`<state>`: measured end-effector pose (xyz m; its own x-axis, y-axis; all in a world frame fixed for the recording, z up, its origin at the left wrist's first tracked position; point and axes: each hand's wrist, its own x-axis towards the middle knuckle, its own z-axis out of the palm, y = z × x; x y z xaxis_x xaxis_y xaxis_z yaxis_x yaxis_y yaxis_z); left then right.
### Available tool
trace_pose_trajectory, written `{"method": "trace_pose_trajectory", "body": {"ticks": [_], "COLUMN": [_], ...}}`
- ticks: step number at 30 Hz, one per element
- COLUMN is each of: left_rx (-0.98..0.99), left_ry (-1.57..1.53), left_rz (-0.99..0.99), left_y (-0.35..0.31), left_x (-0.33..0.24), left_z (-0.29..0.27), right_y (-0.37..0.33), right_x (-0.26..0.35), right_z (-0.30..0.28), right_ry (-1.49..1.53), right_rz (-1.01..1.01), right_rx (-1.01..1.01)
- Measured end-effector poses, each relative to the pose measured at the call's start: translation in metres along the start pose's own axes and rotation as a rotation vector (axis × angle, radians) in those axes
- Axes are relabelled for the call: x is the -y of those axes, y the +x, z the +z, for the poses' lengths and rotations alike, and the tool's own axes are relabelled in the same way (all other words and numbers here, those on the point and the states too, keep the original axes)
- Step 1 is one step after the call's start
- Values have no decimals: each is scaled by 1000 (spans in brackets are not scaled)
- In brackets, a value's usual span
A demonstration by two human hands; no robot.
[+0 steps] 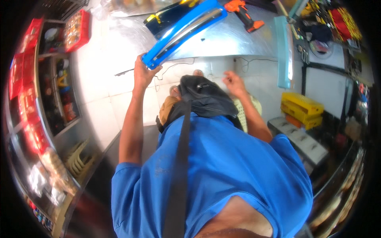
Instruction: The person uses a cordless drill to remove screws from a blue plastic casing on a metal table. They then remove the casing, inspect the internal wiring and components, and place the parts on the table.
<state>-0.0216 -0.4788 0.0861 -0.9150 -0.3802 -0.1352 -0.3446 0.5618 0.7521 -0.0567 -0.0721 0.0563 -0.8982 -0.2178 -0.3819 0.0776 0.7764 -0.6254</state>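
Note:
My left hand (143,73) grips the near end of a long blue tool (160,53), its thumb and fingers around that end. The tool has two long blue bars with a shiny metal strip between them. It slants up to the right, its far end over the metal worktop (222,43). Near the far end, an orange and black cordless drill (244,16) lies on the worktop. Behind the tool is a black and yellow item (156,23). My right hand (235,84) hovers in front of the worktop, fingers loosely bent and apart, with nothing visible in it.
A black bag (204,93) hangs at my front on a strap. A pale teal bar (282,51) stands at the worktop's right end, near scissors (304,55). Yellow cases (301,109) sit at right. Red boxes (27,103) line the left shelves. A thin cable (174,63) shows below the worktop.

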Motion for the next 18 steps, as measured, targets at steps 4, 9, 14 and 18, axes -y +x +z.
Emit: {"method": "trace_pose_trajectory", "body": {"ticks": [4, 9, 14, 18], "left_rx": [36, 10, -272, -167], "left_ry": [6, 35, 109, 79], "left_rz": [22, 129, 164, -22], "left_y": [0, 0, -53, -129], "left_x": [0, 8, 24, 65], "left_z": [-7, -2, 5, 12], "right_y": [-64, -68, 21, 99], "right_x": [-1, 7, 93, 118], "right_z": [27, 24, 0, 10], "right_ry": [40, 44, -1, -51], "right_rz": [95, 73, -127, -289], "right_rx": [67, -188, -284, -311]}}
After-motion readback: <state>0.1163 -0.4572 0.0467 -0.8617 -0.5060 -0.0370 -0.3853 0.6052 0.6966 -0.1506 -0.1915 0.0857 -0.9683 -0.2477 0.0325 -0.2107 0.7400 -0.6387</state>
